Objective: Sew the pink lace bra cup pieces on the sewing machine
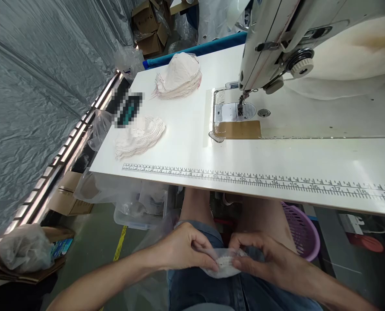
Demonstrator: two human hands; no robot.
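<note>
Over the lap, a small white piece of fabric with a lacy, textured part (pixel 224 264) is pinched between both hands. My left hand (pixel 190 250) grips its left side with thumb and fingers. Gripping the right side is my right hand (pixel 255 255), thumb on top. On the white sewing table (pixel 186 134) lies a stack of white cup-shaped fabric pieces (pixel 179 77), and nearer the front edge a pile of white lacy pieces (pixel 140 136). Both piles are away from the hands.
An industrial sewing machine (pixel 276 47) stands on the table's right, its presser foot (pixel 241 106) over the needle plate. A printed ruler (pixel 244 177) runs along the front edge. Below are a purple basket (pixel 304 233) and a clear plastic bin (pixel 137 220). Cardboard boxes (pixel 71 194) sit left.
</note>
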